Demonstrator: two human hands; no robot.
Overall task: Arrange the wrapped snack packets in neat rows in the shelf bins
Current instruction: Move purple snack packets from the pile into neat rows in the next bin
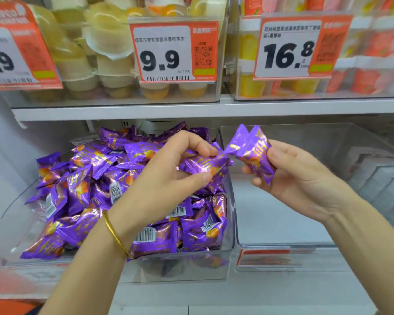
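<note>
Beneath a white shelf [123,112] crossing the middle of the frame, two clear bins are sitting side by side. The left bin [180,268] is holding a loose heap of purple snack packets [82,189], and the right bin [278,247] is lying at centre right. At frame centre, above the heap, the left hand [166,178] is pinching one packet [203,165] between thumb and fingers, its long axis running left to right and tilting up toward the right. The right hand [300,180] is gripping a second packet [253,153], possibly two stacked, held more upright over the right bin. The wrappers' crimped ends are nearly touching, so the right hand appears the nearer one for laying packets into that bin.
</note>
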